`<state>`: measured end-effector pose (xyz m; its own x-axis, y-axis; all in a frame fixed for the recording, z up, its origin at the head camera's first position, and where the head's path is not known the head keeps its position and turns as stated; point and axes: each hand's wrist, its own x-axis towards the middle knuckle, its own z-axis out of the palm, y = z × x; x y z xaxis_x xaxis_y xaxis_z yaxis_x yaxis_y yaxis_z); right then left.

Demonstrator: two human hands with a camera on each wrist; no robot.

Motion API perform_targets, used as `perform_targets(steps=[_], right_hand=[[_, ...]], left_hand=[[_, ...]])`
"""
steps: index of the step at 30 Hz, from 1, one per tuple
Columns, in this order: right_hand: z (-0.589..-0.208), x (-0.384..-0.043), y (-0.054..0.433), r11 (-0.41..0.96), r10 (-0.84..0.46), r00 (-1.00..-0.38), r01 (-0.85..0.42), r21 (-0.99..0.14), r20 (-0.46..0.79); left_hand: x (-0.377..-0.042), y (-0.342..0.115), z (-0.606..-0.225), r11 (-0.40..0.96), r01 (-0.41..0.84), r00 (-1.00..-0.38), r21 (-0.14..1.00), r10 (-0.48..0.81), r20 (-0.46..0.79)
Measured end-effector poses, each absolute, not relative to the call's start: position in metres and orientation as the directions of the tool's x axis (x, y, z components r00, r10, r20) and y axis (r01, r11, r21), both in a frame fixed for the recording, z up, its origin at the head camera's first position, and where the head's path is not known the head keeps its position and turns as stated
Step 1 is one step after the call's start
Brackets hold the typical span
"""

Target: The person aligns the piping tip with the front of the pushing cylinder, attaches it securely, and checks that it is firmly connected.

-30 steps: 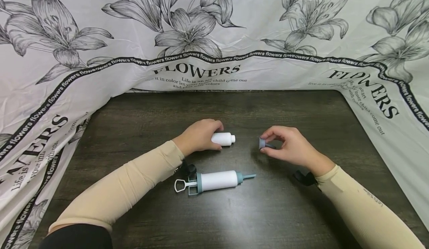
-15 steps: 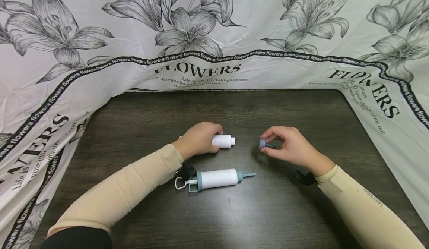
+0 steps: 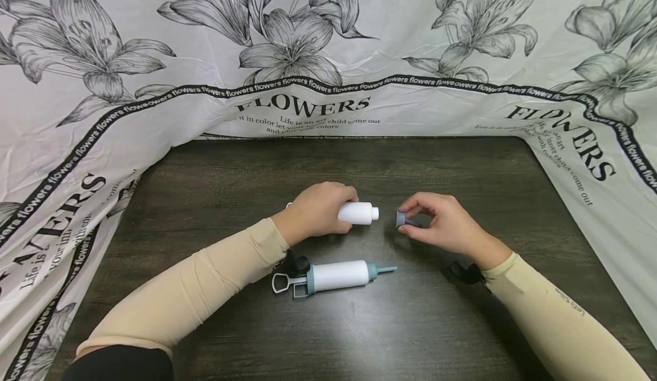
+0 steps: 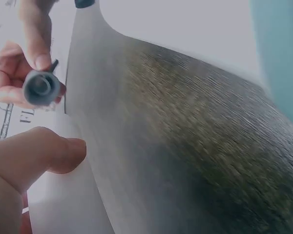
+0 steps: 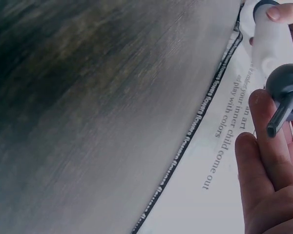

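My left hand point(image 3: 315, 213) grips a white syringe barrel point(image 3: 358, 213), thumb and fingers curled round it. Its narrow white neck points right, and a dark collar point(image 5: 263, 6) shows at its rear in the right wrist view. My right hand point(image 3: 442, 220) pinches a grey nozzle cap point(image 3: 400, 219) between thumb and fingertips. The cap's round hollow side faces the neck, a small gap apart, as the left wrist view of the cap point(image 4: 41, 87) shows. Its thin spout point(image 5: 282, 114) points away from the barrel. The left hand hides most of the barrel's rear.
A larger toy-like syringe point(image 3: 341, 275), white with teal ends, lies on the dark wooden table point(image 3: 359, 335) in front of the hands. Its loop handle point(image 3: 280, 283) points left, close to the left wrist's camera. A flower-printed white cloth point(image 3: 421, 116) borders the table's back and sides.
My left hand has moved right with the white barrel, narrowing the gap to the nozzle cap. The right hand has stayed nearly still. The syringe on the table sits slightly further right in view.
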<state>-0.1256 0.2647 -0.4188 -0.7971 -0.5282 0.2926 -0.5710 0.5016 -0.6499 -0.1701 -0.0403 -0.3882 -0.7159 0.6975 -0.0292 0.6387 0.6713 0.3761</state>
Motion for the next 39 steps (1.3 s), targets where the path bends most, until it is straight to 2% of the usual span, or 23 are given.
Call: perform_targets(steps=[13,29,39], right_hand=[[-0.419,-0.126,0.262,0.462,-0.504,-0.778,-0.610,-0.643,0.375],[-0.416,-0.126,0.257,0.377,-0.522,-0.739,-0.648,-0.662,0.426],[-0.415,-0.123,0.260,0.425,-0.510,-0.803,-0.548,-0.721,0.309]], left_hand=[[-0.162,-0.026,-0.372,0.610,0.686,-0.671,0.396,0.741,0.022],[-0.159,-0.019,-0.367,0.610,0.696,-0.668,0.379,0.743,0.030],[-0.157,-0.016,-0.370,0.599,0.701,-0.660,0.386,0.750,0.035]])
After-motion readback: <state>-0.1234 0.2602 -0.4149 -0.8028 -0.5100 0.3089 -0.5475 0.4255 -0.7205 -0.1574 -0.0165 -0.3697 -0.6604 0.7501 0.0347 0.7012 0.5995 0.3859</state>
